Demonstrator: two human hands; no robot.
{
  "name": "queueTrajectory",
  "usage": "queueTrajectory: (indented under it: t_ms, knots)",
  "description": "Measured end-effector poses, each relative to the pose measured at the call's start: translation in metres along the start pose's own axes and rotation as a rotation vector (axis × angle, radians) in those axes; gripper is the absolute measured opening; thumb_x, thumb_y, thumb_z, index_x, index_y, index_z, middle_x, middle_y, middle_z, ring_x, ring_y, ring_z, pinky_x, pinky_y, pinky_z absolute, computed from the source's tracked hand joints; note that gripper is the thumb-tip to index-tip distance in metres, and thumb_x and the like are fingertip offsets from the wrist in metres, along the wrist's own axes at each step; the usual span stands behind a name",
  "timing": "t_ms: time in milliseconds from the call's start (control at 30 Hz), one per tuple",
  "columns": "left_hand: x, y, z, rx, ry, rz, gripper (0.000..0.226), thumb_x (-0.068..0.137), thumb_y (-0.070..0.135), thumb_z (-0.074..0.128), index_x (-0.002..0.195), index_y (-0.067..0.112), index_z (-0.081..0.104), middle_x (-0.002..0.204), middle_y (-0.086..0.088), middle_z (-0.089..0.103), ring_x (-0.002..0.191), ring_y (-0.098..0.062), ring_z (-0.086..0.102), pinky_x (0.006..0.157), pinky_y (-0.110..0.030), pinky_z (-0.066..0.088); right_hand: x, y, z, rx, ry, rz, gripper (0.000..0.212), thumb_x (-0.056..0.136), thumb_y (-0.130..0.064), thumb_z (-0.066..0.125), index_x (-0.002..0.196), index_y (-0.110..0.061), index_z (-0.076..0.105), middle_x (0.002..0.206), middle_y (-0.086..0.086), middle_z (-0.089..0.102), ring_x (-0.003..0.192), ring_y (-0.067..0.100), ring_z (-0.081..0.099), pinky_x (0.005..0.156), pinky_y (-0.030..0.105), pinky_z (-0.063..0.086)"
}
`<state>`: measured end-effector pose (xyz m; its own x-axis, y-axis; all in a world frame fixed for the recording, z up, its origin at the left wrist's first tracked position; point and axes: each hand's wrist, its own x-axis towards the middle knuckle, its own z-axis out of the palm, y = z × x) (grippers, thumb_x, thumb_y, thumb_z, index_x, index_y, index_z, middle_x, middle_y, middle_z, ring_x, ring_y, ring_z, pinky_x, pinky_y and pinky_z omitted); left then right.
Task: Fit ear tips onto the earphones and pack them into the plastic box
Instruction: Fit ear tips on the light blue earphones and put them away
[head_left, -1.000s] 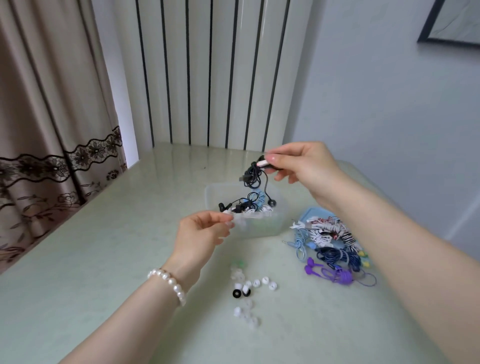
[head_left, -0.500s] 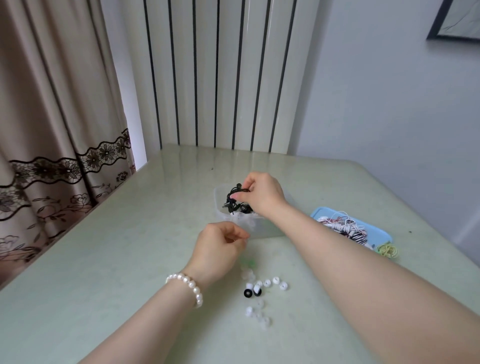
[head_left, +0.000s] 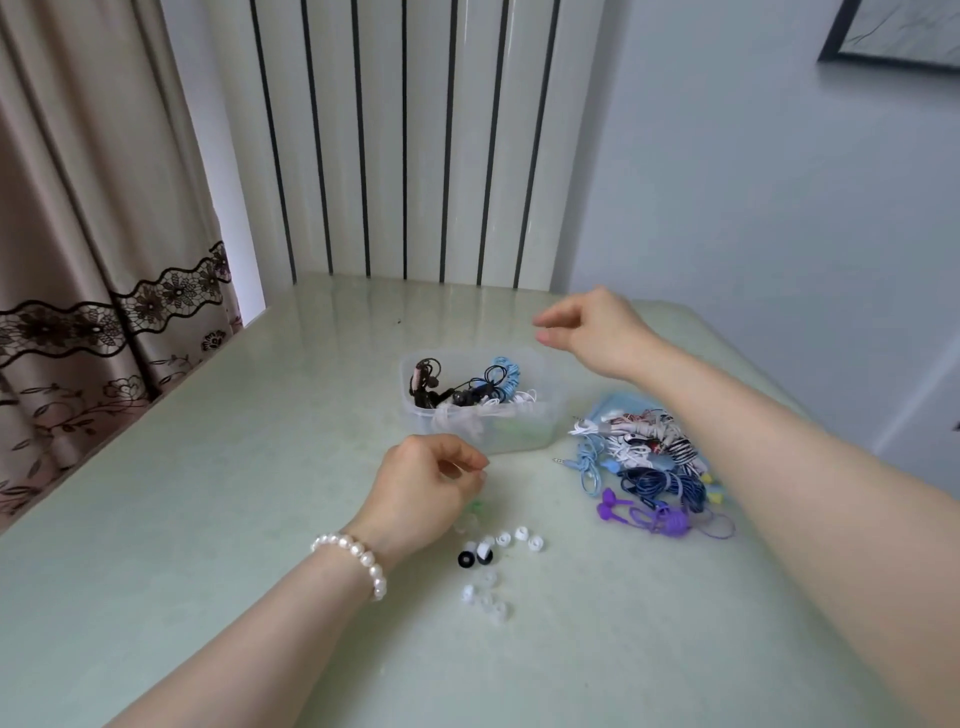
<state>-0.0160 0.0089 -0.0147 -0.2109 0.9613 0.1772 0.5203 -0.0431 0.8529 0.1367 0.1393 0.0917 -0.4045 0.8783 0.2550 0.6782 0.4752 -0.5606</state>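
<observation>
Right hand (head_left: 597, 332) above plastic box (head_left: 550, 410), empty.

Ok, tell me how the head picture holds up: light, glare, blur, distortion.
Head view: soft, even daylight with only faint shadows; the glossy table shows pale reflections of the striped wall at its far edge; wide-angle bending curves the curtain; the right hand fingertips look slightly smeared; the plastic box is hazy but readable.

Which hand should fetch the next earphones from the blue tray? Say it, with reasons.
Right. The right hand hangs free, fingers relaxed, on the blue tray's side; the left hand is curled near the ear tips.
</observation>
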Motion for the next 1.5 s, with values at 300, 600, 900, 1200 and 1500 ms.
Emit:
queueTrajectory:
  t_ms: [300,600,900,1200,1500]
  knots:
    - [-0.003,0.005,0.019,0.087,-0.070,0.099,0.007,0.076,0.023,0.072,0.073,0.029,0.070,0.084,0.014,0.064,0.083,-0.004,0.055,0.071,-0.017,0.038,-0.054,0.065,-0.031,-0.159,-0.197,0.164,0.011,0.069,-0.022,0.080,0.068,-0.013,0.072,0.066,0.005,0.067,0.064,0.014,0.055,0.068,0.027,0.044]
    - [-0.005,0.006,0.021,0.114,-0.071,0.123,0.013,0.076,0.023,0.072,0.068,0.033,0.068,0.083,0.014,0.064,0.086,-0.007,0.057,0.073,-0.012,0.038,-0.072,0.060,0.037,-0.628,-0.020,0.186,0.061,0.069,-0.074,0.053,0.051,-0.016,0.045,0.063,0.002,0.048,0.086,0.024,0.042,0.070,0.032,0.033]
    - [-0.004,0.009,0.020,-0.086,0.009,0.039,0.011,0.076,0.020,0.072,0.070,0.029,0.069,0.078,0.006,0.064,0.066,-0.014,0.054,0.067,-0.030,0.049,-0.077,0.042,0.011,-0.012,0.084,0.362,0.022,0.070,-0.030,0.074,0.058,-0.013,0.065,0.053,0.001,0.052,0.066,0.023,0.051,0.059,0.027,0.036]
    - [-0.009,0.029,0.012,-0.753,-0.059,-0.137,0.043,0.064,0.008,0.064,0.107,0.014,0.061,0.113,-0.008,0.065,0.099,-0.018,0.063,0.082,-0.026,0.049,-0.103,0.015,0.005,1.095,-0.449,0.321,0.028,0.054,-0.033,0.075,0.069,-0.010,0.073,0.066,0.005,0.068,0.056,0.013,0.056,0.054,0.022,0.039]
    - [-0.019,0.039,0.009,-1.138,-0.531,-0.334,0.043,0.067,0.009,0.050,0.108,0.006,0.062,0.107,-0.016,0.067,0.096,-0.031,0.066,0.079,-0.038,0.054,-0.108,0.025,0.013,1.286,-0.565,0.285,0.045,0.036,-0.029,0.091,0.070,-0.009,0.071,0.058,0.005,0.064,0.044,0.013,0.053,0.040,0.021,0.038]
